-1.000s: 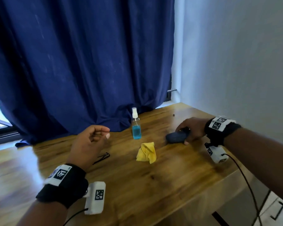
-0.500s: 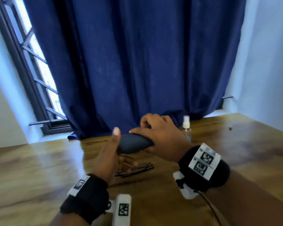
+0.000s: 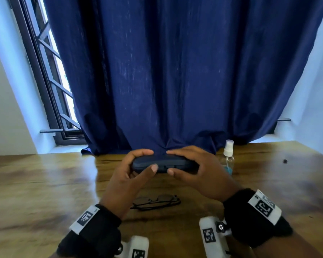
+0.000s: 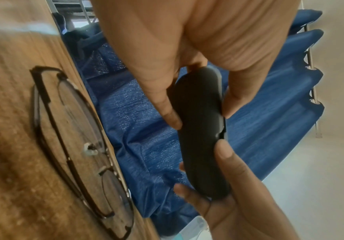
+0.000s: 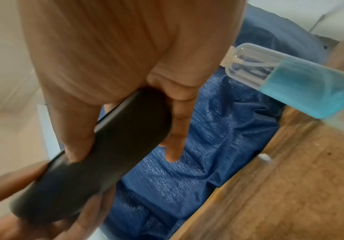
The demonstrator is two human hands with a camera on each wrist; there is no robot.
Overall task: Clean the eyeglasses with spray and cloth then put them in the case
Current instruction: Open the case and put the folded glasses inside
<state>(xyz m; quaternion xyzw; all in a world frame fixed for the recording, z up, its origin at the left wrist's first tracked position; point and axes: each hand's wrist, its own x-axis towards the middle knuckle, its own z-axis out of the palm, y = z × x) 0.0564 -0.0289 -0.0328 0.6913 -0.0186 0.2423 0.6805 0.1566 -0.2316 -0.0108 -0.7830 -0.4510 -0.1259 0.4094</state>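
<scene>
Both grips grasp our closed dark case [image 3: 161, 163] at mid-frame, above the counter [image 3: 45, 183]: left hand [image 3: 128, 180] curled round its left end, right hand [image 3: 198, 174] round its right. Eyeglasses [image 3: 155, 202], folded, lie on the counter below it. Spray bottle [image 3: 227, 157] stands just right of our right hand.
</scene>
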